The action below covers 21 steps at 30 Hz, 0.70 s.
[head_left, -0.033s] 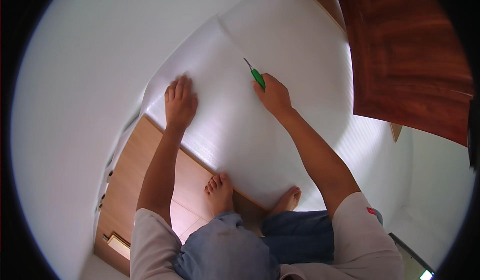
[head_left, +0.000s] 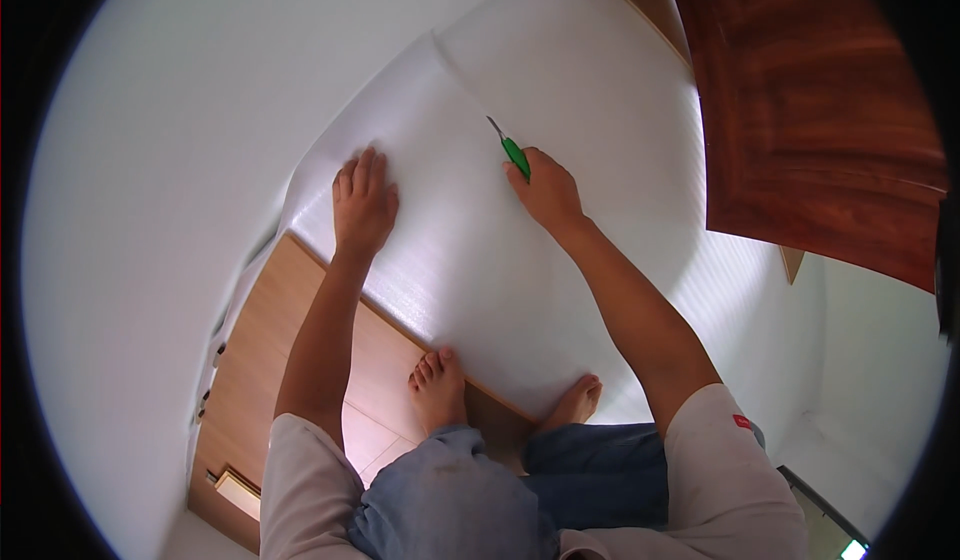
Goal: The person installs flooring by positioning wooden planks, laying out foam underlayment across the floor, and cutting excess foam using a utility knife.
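Sheet: a wide white foam sheet (head_left: 480, 250) lay spread over the floor, thin and soft-looking, with a faint ribbed texture; it covered most of the view ahead of the person.
Seam: a straight line ran up the sheet from the knife tip toward the top of the picture, either a cut or the edge of an overlapping sheet; I could not tell which.
Knife: a slim knife (head_left: 510, 148) with a green handle and a narrow metal blade rested tip-down on the sheet, at the lower end of that line.
Right hand: the right hand (head_left: 548, 192) was closed around the green handle, knuckles up, apparently so the blade could bear on the foam.
Left hand: the left hand (head_left: 363, 203) lay open and flat on the sheet, fingers together, well to the left of the knife; it seemed placed to keep the light foam from shifting.
Feet: two bare feet (head_left: 438, 385) stood at the near edge of the sheet, one on the boards, one on the foam.
Floor: light wooden floor boards (head_left: 255, 360) showed below the sheet's near edge, smooth and matt.
Door: a dark reddish wooden door (head_left: 810, 110) with raised panels stood at the upper right, glossy.
Walls: plain white.
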{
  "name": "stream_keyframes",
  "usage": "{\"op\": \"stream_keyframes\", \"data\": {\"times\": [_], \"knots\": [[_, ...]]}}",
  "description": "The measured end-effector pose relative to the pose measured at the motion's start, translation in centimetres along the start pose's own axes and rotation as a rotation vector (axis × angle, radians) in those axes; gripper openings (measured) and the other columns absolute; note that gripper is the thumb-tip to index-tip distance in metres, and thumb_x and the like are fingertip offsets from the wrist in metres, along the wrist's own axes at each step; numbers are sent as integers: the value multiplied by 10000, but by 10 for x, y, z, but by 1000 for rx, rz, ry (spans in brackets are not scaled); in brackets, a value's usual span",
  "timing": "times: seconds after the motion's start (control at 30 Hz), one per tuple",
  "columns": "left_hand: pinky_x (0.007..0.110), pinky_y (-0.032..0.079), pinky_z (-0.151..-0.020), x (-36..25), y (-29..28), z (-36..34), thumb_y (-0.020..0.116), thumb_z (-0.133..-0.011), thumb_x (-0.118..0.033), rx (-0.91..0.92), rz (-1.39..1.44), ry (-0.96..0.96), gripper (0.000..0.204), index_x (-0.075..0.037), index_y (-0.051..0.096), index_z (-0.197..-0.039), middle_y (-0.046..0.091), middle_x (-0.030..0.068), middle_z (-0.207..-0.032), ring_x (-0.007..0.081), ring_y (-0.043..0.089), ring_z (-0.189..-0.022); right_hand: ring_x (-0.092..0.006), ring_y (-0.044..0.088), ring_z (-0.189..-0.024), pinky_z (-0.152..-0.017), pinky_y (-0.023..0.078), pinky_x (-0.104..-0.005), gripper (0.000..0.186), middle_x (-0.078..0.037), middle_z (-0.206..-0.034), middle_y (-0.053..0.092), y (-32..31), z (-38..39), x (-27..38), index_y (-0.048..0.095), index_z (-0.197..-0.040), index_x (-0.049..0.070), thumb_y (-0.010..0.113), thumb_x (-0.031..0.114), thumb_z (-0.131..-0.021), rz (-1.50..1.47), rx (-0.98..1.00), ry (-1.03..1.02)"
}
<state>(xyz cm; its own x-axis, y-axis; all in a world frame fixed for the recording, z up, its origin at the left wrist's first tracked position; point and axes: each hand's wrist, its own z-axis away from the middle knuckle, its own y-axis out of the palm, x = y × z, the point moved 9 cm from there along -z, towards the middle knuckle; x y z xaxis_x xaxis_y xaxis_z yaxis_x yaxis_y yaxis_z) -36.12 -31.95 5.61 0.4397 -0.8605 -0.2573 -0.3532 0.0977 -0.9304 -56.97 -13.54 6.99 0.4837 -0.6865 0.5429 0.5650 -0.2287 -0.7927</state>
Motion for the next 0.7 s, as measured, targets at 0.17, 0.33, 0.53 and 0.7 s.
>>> {"op": "stream_keyframes", "data": {"times": [0.17, 0.33, 0.53, 0.7], "knots": [[503, 337, -1147, -21, 14, -39, 626, -939, -186, 38, 5, 26, 472, -72, 552, -1390, 463, 127, -1513, 344, 442, -1343, -333, 627, -839, -735, 516, -443, 309, -135, -949, 643, -8, -16, 3, 614, -961, 27, 631, 335, -983, 16, -124, -42], [492, 309, -1168, -21, 16, -50, 628, -959, -208, 11, 24, 32, 449, -85, 561, -1385, 452, 116, -1532, 311, 429, -1373, -337, 619, -961, -776, 530, -464, 307, -141, -1062, 648, -24, -24, 6, 641, -986, 19, 655, 325, -961, -5, -297, -46], [526, 329, -1147, -5, -21, -27, 642, -938, -153, -60, -1, -3, 426, -92, 582, -1355, 454, 151, -1520, 348, 432, -1365, -321, 607, -984, -822, 527, -453, 316, -132, -1045, 654, -15, -15, 13, 668, -1034, 21, 687, 320, -933, -116, -60, 92], [541, 366, -1090, -13, -104, -16, 652, -905, -101, -392, -240, -18, 358, -94, 633, -1262, 496, 158, -1458, 352, 455, -1308, -326, 597, -1012, -845, 525, -451, 279, -113, -1018, 660, -7, 40, 40, 665, -1005, 31, 732, 271, -878, -69, -144, -400]]}}
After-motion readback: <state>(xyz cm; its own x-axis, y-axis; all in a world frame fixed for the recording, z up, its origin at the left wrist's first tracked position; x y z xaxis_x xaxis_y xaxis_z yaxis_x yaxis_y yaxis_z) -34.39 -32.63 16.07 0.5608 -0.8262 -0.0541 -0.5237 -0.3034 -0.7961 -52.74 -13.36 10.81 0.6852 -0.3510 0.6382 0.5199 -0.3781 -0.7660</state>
